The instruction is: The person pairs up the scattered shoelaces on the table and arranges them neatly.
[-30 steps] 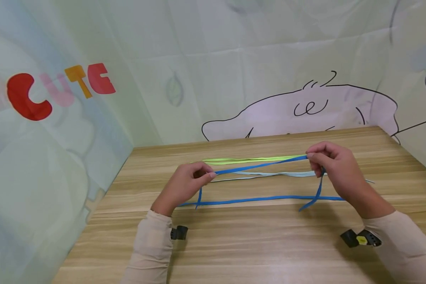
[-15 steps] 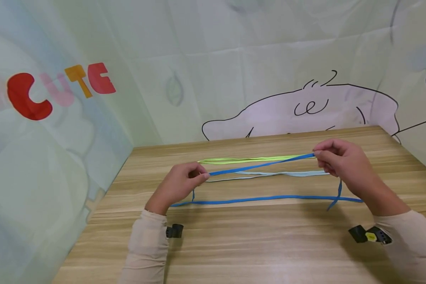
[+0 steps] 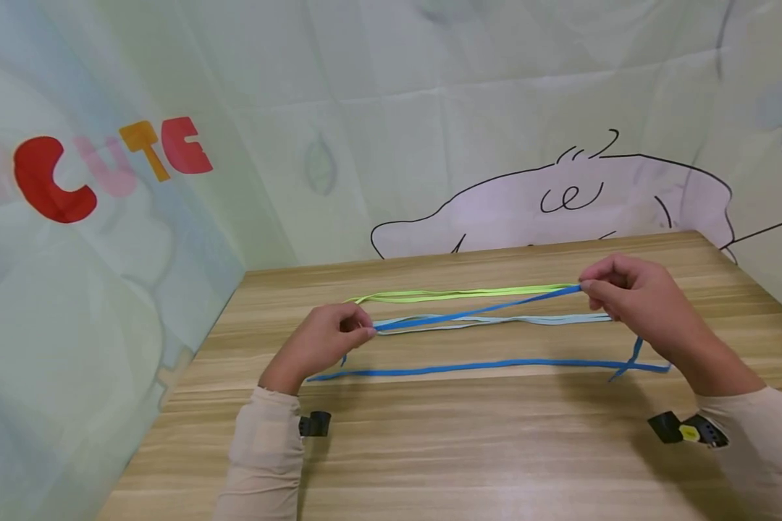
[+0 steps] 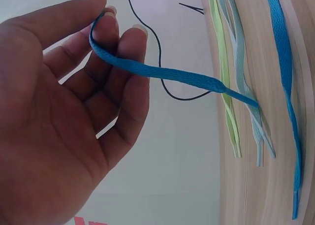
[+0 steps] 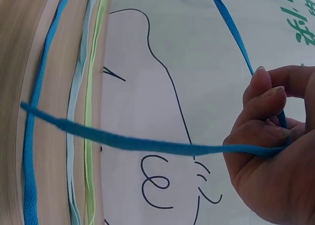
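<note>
A flat blue shoelace [image 3: 476, 312] is stretched in the air between both hands, its right side higher. My left hand [image 3: 319, 340] pinches it between thumb and fingertips; in the left wrist view a loose tail with a tipped end [image 4: 182, 77] hangs across the fingers. My right hand [image 3: 645, 304] pinches the other side, and its free tail [image 5: 147, 145] droops from the palm in the right wrist view. Below, a second blue shoelace [image 3: 469, 367] lies nearly straight across the wooden table [image 3: 469, 449].
Behind the blue lace on the table lie pale blue shoelaces [image 3: 554, 319], and farther back yellow-green shoelaces [image 3: 456, 294]. A printed cloth [image 3: 365, 145] hangs behind the table and along its left side. A dark camera mount sits at each wrist.
Both hands have moved apart, the left one leftward and slightly down, the right one to the right. The held stretch of blue shoelace is longer, and its hanging tails are shorter.
</note>
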### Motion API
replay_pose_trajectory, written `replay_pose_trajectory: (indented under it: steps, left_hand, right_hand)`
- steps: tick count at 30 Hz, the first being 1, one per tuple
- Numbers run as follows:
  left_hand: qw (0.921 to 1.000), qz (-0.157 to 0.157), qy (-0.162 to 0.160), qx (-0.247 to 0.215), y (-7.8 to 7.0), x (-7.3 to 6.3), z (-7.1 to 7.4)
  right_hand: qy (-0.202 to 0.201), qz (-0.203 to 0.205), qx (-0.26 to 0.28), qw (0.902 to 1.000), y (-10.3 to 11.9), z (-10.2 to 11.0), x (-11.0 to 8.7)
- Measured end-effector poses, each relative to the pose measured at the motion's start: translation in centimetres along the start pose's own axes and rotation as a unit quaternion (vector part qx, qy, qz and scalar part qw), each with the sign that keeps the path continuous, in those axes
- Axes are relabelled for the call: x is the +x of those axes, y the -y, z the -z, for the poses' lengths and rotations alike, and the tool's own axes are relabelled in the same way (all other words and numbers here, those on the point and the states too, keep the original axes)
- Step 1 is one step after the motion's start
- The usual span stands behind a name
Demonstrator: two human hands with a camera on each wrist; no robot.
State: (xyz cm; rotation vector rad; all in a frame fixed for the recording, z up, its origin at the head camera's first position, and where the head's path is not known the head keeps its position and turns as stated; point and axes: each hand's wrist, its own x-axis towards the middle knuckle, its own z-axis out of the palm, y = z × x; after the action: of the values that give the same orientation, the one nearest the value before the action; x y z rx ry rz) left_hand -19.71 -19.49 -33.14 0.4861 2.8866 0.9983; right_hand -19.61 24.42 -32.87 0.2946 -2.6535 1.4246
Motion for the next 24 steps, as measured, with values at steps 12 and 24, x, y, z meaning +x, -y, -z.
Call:
replay_pose_trajectory:
  steps: [12,24]
  left_hand:
    - [0.9989,0.034,0.025,0.022,0.8,0.2,-0.1]
    - [0.9967,0.038,0.067,0.023,1.9,0.2,-0.4]
  right_hand:
    - [0.040,-0.011,-0.044,0.9982,-0.4,0.3,0.3]
    - [0.086,-0.026,-0.114,0.9894,-1.2,0.3,0.9]
